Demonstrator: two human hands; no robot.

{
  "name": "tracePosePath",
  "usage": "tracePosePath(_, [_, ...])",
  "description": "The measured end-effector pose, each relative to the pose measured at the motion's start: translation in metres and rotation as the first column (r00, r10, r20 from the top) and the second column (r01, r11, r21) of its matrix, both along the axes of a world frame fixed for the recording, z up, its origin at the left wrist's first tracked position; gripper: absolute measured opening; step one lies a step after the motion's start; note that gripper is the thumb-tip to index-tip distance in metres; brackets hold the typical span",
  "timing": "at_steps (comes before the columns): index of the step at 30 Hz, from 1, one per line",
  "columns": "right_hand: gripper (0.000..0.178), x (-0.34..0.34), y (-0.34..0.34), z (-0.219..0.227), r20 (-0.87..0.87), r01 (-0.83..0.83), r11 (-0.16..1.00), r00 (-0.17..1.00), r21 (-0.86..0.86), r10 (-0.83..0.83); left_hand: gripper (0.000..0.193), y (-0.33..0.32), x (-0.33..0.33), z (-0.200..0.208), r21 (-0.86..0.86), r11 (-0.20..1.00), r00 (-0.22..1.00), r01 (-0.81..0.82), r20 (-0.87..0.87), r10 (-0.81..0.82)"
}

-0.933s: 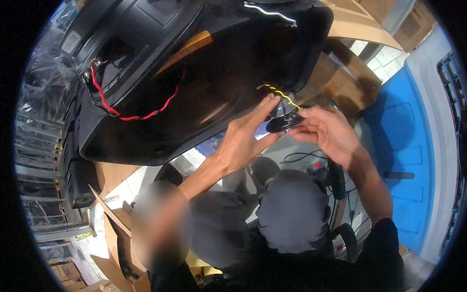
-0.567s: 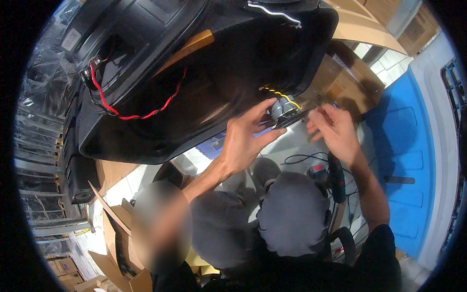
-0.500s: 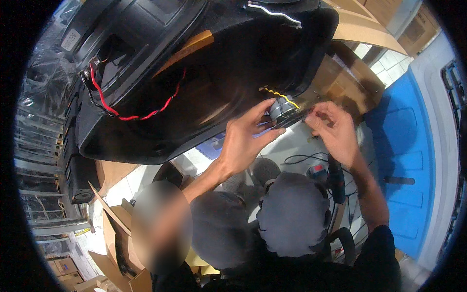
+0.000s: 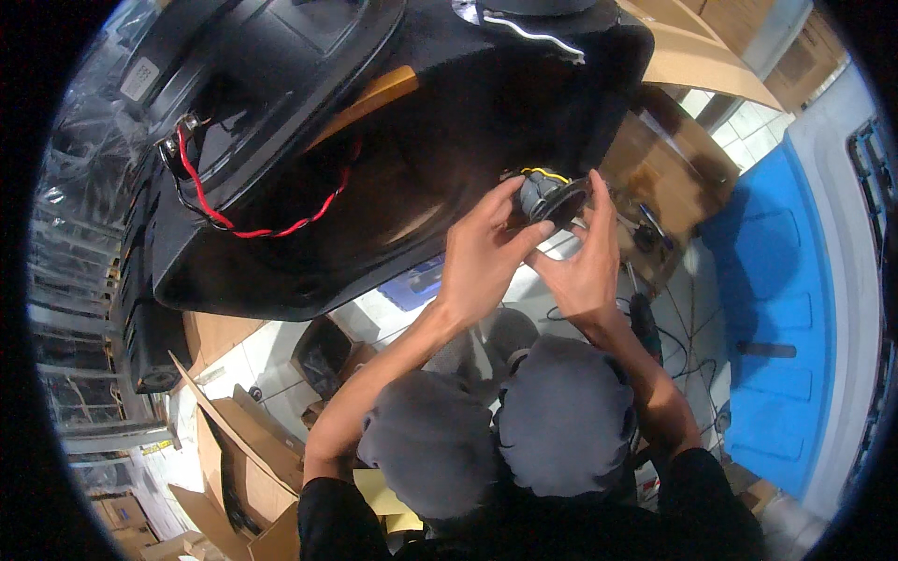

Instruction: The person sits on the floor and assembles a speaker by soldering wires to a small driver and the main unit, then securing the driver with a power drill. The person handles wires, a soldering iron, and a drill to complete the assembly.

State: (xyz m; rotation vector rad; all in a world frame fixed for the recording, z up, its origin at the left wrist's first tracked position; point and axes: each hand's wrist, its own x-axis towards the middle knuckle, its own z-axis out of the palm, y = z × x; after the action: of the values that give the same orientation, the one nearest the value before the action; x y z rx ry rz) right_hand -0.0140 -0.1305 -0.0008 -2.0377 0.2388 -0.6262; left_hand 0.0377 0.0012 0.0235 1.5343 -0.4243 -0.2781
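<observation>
Half-closed two-handed grip (image 4: 480,251) around small speaker (image 4: 554,200)

Pale square tiles with dark joints make up the floor (image 4: 271,351), brightly lit in patches and shadowed elsewhere. Along the left side, grey bars (image 4: 75,318) run in rows, with crumpled clear plastic film (image 4: 94,168) above them. An open cardboard box (image 4: 267,458) stands at lower left, near brown cartons (image 4: 131,516). The right side holds a blue panel (image 4: 781,411) with 1 dark slot (image 4: 767,350), a pale grey border (image 4: 851,327) and a broad shadow across it
</observation>
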Motion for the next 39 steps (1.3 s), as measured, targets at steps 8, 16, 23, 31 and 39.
tracePosePath(8, [0.101, 0.019, 0.002, 0.010, -0.009, 0.041, 0.998, 0.999, -0.050, -0.042, 0.025, 0.033, 0.004, 0.010, 0.158, 0.868, 0.746, -0.470, 0.597, 0.296])
tracePosePath(16, [0.101, 0.034, 0.013, 0.014, 0.025, 0.080, 0.989, 0.997, -0.128, -0.078, 0.077, 0.021, 0.022, 0.017, 0.416, 0.816, 0.884, -0.402, 0.409, 0.227])
tracePosePath(23, [0.096, 0.040, 0.019, 0.004, 0.044, 0.108, 0.987, 0.994, -0.117, -0.104, 0.079, 0.017, 0.025, 0.005, 0.431, 0.790, 0.865, -0.437, 0.443, 0.237])
tracePosePath(31, [0.102, 0.039, 0.016, -0.011, 0.149, 0.040, 0.998, 0.988, 0.041, -0.046, 0.084, 0.018, 0.024, -0.002, 0.437, 0.787, 0.872, -0.436, 0.420, 0.250])
tracePosePath(39, [0.103, 0.028, 0.011, -0.019, 0.213, -0.009, 0.996, 0.977, 0.085, -0.009, 0.087, 0.026, 0.013, 0.000, 0.329, 0.805, 0.764, -0.494, 0.606, 0.222])
